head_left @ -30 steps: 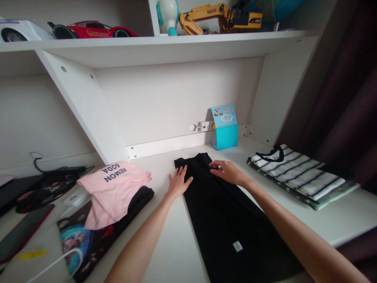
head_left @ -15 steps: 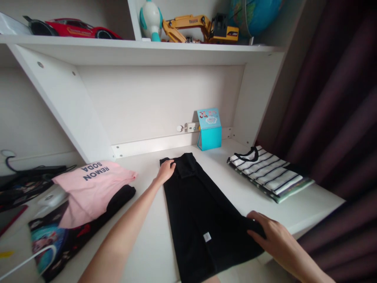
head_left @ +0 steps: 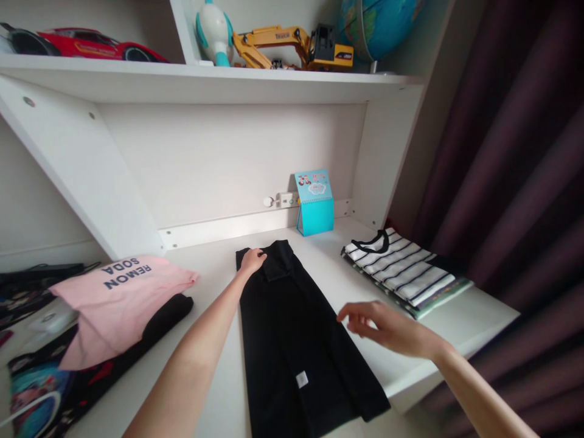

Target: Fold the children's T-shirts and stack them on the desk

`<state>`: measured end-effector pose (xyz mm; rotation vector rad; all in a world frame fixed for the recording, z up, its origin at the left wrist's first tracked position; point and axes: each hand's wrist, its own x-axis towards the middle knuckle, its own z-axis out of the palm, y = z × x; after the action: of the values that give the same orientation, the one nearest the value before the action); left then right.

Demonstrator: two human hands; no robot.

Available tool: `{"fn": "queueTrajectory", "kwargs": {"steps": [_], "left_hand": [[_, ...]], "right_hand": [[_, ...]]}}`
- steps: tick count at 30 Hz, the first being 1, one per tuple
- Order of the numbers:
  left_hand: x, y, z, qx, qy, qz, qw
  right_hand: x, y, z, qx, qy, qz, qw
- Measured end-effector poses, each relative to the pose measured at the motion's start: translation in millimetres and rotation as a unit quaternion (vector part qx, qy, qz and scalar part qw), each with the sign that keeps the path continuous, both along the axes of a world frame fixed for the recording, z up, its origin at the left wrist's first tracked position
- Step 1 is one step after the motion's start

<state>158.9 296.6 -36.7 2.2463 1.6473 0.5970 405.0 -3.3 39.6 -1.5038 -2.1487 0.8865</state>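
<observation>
A long black garment (head_left: 292, 328) lies on the white desk, folded into a narrow strip, with a small white label (head_left: 302, 379) near its lower end. At its far left corner, my left hand (head_left: 252, 261) is closed with curled fingers on the cloth. My right hand (head_left: 387, 325) hovers beside the garment's right edge. Its fingers are loosely bent and apart, with nothing in them, and the index fingertip is close to the cloth; whether it touches I cannot tell. The garment's near end runs out of the frame at the bottom.
Folded clothes with a striped shirt (head_left: 401, 267) on top lie to the right. At left, a pink shirt (head_left: 132, 298) rests over a dark printed garment (head_left: 104, 377). A blue desk calendar (head_left: 316, 213) stands at the back. Toys and a globe (head_left: 387, 24) fill the shelf above.
My right hand has let go of the garment's near right side and moved up and left. That side now lies flat and folded inward. My left hand stays at the far corner.
</observation>
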Motion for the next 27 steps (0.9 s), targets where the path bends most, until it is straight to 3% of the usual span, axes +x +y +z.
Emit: {"fn": "queueTrajectory", "kwargs": {"steps": [3, 7, 12, 16, 20, 27], "left_hand": [[-2, -1, -2.7, 0.004, -0.019, 0.007, 1.000], [-3, -3, -4.1, 0.016, -0.049, 0.019, 0.999], [-2, -4, -6.0, 0.019, -0.076, 0.028, 0.997], [0, -6, -6.8, 0.014, -0.076, 0.044, 0.996], [1, -10, -5.6, 0.018, -0.068, 0.054, 0.996], [-3, -15, -3.2, 0.076, -0.015, 0.073, 0.994]], "right_hand": [[7, 80, -11.2, 0.035, -0.002, -0.016, 0.999], [1, 187, -35.9, 0.068, -0.043, -0.096, 0.992], [-17, 281, -54.2, 0.086, -0.064, -0.129, 0.986], [-26, 320, -62.5, 0.087, -0.089, -0.106, 0.987], [-25, 341, -70.1, 0.079, -0.128, -0.089, 0.985], [-25, 351, -88.1, 0.090, -0.194, -0.165, 0.963]]}}
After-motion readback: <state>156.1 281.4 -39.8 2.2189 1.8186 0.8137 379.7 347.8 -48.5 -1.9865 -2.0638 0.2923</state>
